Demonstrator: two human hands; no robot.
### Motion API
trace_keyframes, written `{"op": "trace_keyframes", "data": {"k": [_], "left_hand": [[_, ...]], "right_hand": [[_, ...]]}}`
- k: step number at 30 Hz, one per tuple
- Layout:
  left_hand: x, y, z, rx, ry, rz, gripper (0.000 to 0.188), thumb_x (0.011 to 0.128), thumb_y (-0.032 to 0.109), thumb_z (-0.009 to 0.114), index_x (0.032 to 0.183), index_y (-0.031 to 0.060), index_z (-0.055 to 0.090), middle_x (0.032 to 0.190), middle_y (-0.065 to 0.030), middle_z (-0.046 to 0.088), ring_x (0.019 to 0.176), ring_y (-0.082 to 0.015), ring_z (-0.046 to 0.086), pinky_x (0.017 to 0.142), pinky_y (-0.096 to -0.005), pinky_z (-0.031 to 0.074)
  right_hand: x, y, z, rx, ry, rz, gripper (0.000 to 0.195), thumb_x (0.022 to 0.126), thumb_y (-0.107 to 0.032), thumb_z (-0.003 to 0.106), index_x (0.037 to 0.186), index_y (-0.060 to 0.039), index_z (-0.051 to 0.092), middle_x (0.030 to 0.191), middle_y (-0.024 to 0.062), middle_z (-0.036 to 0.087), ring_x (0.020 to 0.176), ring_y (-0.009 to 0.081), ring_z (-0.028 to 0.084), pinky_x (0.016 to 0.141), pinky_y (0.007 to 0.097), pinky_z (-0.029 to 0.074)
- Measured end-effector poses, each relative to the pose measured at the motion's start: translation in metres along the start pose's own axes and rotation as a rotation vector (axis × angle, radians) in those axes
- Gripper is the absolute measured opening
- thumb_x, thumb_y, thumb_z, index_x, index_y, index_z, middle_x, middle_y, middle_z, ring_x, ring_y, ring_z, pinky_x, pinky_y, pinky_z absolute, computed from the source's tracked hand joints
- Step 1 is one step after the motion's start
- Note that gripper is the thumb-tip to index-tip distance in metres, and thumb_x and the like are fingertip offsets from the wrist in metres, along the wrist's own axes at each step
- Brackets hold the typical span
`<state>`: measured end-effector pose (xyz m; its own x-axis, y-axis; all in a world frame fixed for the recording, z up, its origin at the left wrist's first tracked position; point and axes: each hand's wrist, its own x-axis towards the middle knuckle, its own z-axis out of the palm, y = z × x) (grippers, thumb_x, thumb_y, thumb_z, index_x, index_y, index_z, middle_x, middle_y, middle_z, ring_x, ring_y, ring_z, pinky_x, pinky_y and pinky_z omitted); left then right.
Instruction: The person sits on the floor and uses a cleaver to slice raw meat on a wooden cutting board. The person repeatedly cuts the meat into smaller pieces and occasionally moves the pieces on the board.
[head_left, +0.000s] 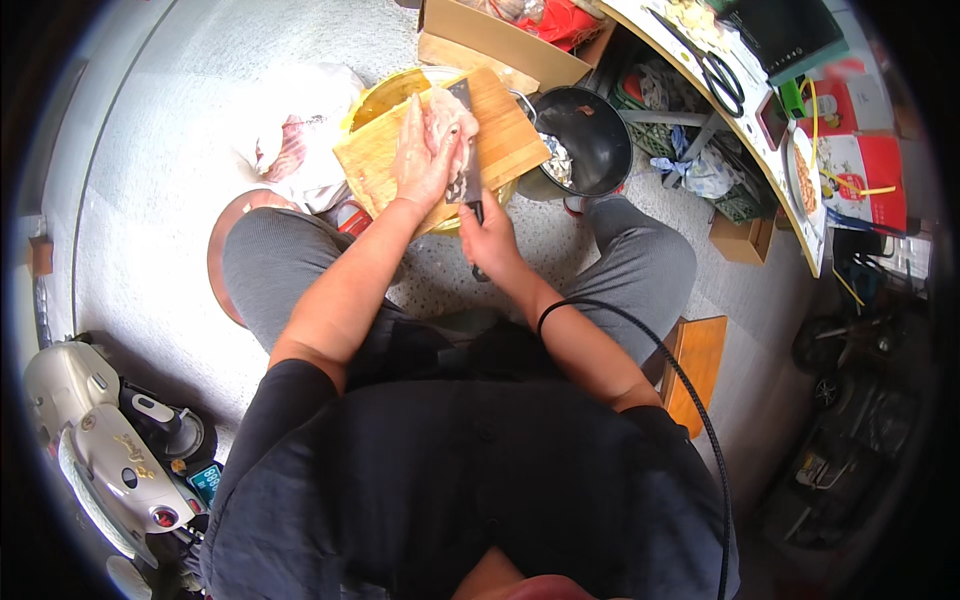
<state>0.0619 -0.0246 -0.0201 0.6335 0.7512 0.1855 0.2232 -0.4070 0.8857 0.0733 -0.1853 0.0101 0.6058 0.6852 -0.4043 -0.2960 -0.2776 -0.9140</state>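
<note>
My right hand (491, 236) is closed around the black handle of a cleaver (472, 169), whose blade lies flat on a wooden cutting board (510, 139). Pale pink raw meat (448, 124) rests against and partly over the blade. Flat on the meat's left side and lower part is my left hand (425, 161), fingers pointing away from me. The board lies over a yellow basin (382, 101). Left of the basin, a white plastic bag (326, 94) lies on the floor beside reddish meat or fish (289, 150).
A black bucket (611, 142) stands right of the board, a cardboard box (495, 34) beyond it. Along the right runs a table (799, 232) with black-handled scissors (724, 86) and a plate (802, 142) of food. A motor scooter (112, 450) stands at lower left.
</note>
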Motion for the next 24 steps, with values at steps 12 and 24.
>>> {"op": "trace_keyframes", "data": {"k": [12, 24], "left_hand": [[0.013, 0.002, -0.026, -1.456, -0.074, -0.719, 0.04, 0.1, 0.045, 0.051, 0.119, 0.0103, 0.059, 0.117, -0.0109, 0.064, 0.1, -0.0241, 0.064, 0.087, -0.0364, 0.054], [0.026, 0.01, -0.064, -1.773, -0.236, -0.703, 0.053, 0.1, 0.04, 0.042, 0.138, 0.0043, 0.051, 0.137, -0.0215, 0.054, 0.125, -0.0401, 0.054, 0.102, -0.0563, 0.047]], "right_hand": [[-0.038, -0.032, 0.043, -0.434, -0.01, -0.368, 0.042, 0.096, -0.008, 0.054, 0.135, -0.0011, 0.041, 0.072, 0.0102, 0.058, 0.056, 0.019, 0.059, 0.052, 0.0353, 0.046], [-0.036, -0.043, -0.03, -0.001, 0.078, -0.289, 0.036, 0.098, -0.005, 0.048, 0.133, -0.0016, 0.043, 0.07, 0.0005, 0.051, 0.052, 0.0065, 0.047, 0.046, 0.0226, 0.04]]}}
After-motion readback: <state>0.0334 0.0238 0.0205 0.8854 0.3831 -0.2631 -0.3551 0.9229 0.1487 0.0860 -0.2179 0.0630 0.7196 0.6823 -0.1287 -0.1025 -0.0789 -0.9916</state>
